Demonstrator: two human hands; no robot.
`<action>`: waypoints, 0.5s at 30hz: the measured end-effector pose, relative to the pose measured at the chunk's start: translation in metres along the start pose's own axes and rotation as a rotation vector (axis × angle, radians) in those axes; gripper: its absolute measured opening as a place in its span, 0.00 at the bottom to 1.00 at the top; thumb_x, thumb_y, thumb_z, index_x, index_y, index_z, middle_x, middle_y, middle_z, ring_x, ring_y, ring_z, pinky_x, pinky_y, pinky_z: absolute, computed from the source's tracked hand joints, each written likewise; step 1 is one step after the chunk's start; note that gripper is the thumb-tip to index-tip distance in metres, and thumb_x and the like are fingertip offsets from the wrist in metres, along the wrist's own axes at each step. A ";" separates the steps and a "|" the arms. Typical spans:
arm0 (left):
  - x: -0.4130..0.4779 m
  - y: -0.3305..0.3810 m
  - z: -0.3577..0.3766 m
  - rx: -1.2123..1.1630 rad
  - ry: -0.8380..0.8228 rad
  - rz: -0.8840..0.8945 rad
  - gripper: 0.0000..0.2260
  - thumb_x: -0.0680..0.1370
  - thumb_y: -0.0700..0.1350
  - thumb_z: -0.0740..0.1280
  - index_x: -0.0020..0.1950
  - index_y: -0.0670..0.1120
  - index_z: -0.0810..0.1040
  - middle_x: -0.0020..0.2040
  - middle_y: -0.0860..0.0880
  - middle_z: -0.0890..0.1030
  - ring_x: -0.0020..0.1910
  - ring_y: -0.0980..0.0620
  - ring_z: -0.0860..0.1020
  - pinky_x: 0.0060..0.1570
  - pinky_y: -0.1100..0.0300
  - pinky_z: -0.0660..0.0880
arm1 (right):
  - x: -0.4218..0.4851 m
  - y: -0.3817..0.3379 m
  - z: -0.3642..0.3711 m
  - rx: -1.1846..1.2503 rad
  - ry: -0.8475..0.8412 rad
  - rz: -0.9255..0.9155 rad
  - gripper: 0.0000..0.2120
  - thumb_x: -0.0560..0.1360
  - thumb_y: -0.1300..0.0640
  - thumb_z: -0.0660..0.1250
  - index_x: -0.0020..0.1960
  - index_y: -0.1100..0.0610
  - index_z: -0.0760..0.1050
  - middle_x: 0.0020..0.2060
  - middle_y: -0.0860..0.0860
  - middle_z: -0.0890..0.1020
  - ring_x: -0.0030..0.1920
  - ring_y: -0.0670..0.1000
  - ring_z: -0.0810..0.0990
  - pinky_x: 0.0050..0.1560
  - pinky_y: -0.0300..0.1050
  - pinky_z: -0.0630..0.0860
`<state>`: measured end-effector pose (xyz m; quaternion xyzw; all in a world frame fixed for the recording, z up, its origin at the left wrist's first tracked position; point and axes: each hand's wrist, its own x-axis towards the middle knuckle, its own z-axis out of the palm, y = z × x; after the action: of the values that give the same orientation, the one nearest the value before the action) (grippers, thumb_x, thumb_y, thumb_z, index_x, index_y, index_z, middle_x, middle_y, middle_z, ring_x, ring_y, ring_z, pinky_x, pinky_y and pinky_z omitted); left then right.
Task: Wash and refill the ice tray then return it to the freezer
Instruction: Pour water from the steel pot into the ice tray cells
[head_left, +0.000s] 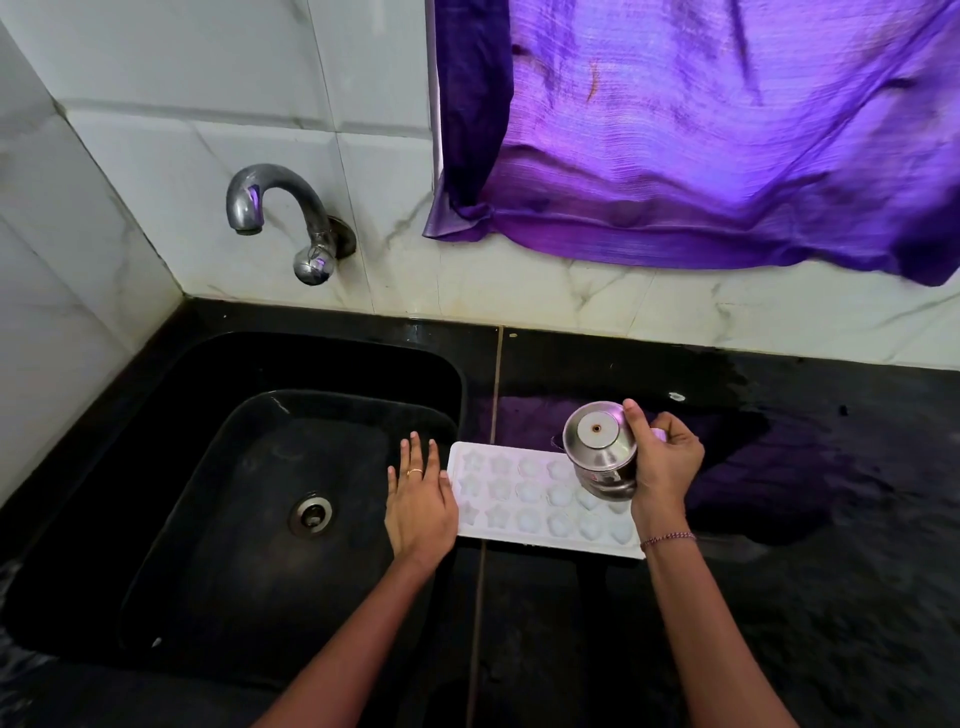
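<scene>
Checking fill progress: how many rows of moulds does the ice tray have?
3 rows in the ice tray: far row, middle row, near row. The steel cup hides the far row's right end.

Open room on the counter (857, 493) R of the tray (524, 506) and along the front strip. Tray's L end is blocked by the left hand (421, 512) lying flat beside it, R end by the right hand (667, 467) w/ a tilted cup (600, 452) over the cells. Sink (218, 493) is open below the tap (280, 213), which juts from the back wall.
</scene>
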<state>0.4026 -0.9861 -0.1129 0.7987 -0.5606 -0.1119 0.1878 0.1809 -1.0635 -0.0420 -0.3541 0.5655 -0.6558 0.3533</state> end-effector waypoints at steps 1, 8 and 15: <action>0.000 0.000 0.000 0.003 0.000 -0.001 0.22 0.82 0.46 0.48 0.77 0.45 0.52 0.78 0.47 0.47 0.77 0.52 0.43 0.75 0.55 0.42 | 0.000 0.001 0.000 -0.004 -0.001 0.000 0.25 0.69 0.62 0.75 0.26 0.55 0.60 0.18 0.42 0.63 0.24 0.40 0.61 0.29 0.31 0.67; -0.001 0.000 0.000 0.002 0.006 -0.009 0.22 0.82 0.46 0.48 0.77 0.45 0.52 0.78 0.47 0.47 0.77 0.53 0.43 0.74 0.56 0.41 | -0.001 0.002 0.001 -0.039 -0.011 -0.046 0.26 0.68 0.61 0.75 0.26 0.54 0.58 0.18 0.42 0.61 0.23 0.41 0.59 0.28 0.30 0.65; -0.001 -0.001 0.001 0.010 0.003 -0.001 0.22 0.82 0.46 0.47 0.77 0.45 0.52 0.78 0.47 0.47 0.77 0.52 0.42 0.74 0.55 0.41 | -0.003 0.003 0.001 -0.078 -0.027 -0.063 0.26 0.68 0.59 0.75 0.26 0.53 0.58 0.18 0.41 0.61 0.23 0.41 0.59 0.27 0.29 0.64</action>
<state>0.4026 -0.9852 -0.1137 0.8001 -0.5604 -0.1081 0.1847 0.1834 -1.0621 -0.0450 -0.3940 0.5743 -0.6392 0.3262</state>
